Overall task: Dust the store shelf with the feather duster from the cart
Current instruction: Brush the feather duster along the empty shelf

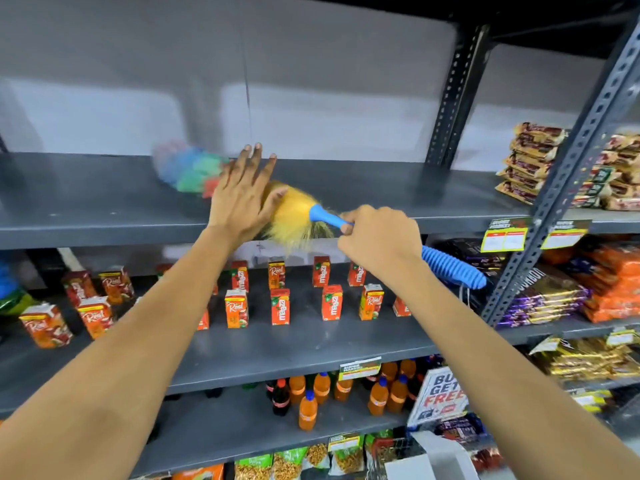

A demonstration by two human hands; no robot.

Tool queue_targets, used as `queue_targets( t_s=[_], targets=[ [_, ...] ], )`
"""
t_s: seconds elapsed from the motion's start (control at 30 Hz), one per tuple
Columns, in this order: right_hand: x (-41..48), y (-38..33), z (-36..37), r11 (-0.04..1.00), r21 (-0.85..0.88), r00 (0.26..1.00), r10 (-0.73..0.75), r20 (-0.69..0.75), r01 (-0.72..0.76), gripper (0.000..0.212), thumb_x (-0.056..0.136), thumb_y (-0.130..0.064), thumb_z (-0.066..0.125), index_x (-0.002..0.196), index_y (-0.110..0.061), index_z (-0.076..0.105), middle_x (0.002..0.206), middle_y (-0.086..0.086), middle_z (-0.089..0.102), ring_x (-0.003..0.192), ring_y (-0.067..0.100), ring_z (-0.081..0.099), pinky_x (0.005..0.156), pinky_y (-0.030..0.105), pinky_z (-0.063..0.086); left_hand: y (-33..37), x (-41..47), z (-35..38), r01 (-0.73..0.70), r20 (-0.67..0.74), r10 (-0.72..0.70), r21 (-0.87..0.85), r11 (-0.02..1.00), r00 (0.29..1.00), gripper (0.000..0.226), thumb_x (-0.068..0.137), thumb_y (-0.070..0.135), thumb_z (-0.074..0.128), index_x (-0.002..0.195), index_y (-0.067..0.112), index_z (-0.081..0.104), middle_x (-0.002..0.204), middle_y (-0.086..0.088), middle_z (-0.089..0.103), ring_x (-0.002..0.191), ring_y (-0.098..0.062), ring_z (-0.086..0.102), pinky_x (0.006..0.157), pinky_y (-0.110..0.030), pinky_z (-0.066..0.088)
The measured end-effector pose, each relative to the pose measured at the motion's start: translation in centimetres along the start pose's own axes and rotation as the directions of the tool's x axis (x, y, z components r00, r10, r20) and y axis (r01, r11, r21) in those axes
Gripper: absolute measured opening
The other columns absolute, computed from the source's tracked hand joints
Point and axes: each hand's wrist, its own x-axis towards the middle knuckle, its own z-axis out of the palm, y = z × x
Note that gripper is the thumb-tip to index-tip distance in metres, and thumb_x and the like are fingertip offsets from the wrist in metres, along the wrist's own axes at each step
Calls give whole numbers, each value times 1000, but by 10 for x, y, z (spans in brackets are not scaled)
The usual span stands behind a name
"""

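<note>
The feather duster has a blue ribbed handle and a fluffy head coloured yellow, red, green and blue. Its head lies on the bare grey top shelf, with the far tip blurred. My right hand is closed around the blue handle near the head; the handle's end sticks out below my wrist. My left hand is flat with fingers spread, resting on the middle of the duster's head and hiding part of it.
Small juice cartons stand in rows on the shelf below. Orange and cola bottles fill a lower shelf. Stacked snack packets sit at the top shelf's right end, beyond a perforated metal upright. Price tags hang on the shelf edge.
</note>
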Motion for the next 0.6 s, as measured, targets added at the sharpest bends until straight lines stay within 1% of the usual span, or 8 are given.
queue_targets(
  t_s=[0.07,0.13,0.2,0.27,0.37,0.5,0.57,0.6],
  targets=[
    [4,-26,3,995,3,995,-96,-7,96,37,83,-30,52,117,-21,63,101,12,68,93,34,62,65,31,32,-21,-9,-9,49,-17,-49,12,999,999,65,90,49,21,145,16,21,157,-13,15,146,-27,10,117,-44,8],
    [3,-50,10,976,55,977,-211,17,209,39,81,-29,53,118,-21,62,102,12,68,94,34,61,65,31,32,-41,-17,-18,87,-39,-86,24,996,995,63,90,47,22,145,15,23,156,-14,17,145,-28,12,117,-44,10],
    [5,-64,16,943,123,949,-315,29,309,40,84,-29,50,122,-27,60,100,10,68,92,33,60,65,31,32,-61,-25,-29,155,-88,-154,8,988,984,61,91,45,23,144,15,27,155,-13,22,145,-28,14,116,-45,14],
    [12,-69,18,918,151,927,-374,28,366,40,87,-29,46,125,-35,57,98,8,69,89,31,60,63,29,32,-77,-32,-40,224,-138,-225,-19,974,965,59,92,45,22,143,17,28,155,-10,24,145,-25,15,114,-46,16],
    [29,-78,19,929,107,932,-360,37,354,39,89,-29,45,126,-35,57,97,7,69,89,30,61,64,30,33,-97,-41,-52,240,-158,-234,23,970,959,57,93,44,21,144,17,27,155,-9,24,145,-25,15,115,-46,16],
    [42,-84,18,973,-31,974,-228,12,228,32,85,-27,52,115,-17,61,100,9,67,91,30,62,65,31,34,-104,-41,-52,227,-93,-220,72,971,971,58,94,45,19,145,16,24,156,-11,19,146,-26,11,117,-45,11],
    [38,-80,18,972,-82,975,-220,1,219,30,85,-25,55,111,-11,61,100,10,66,91,31,62,65,31,33,-99,-35,-45,231,-90,-225,59,971,970,55,97,44,21,145,17,23,157,-10,18,146,-26,10,117,-45,11],
    [34,-76,17,972,-86,976,-218,3,217,30,84,-24,55,111,-11,61,96,10,64,87,31,60,64,32,33,-94,-31,-41,233,-83,-229,39,972,970,54,97,44,22,145,18,23,157,-9,17,146,-25,9,117,-45,10]
  ],
)
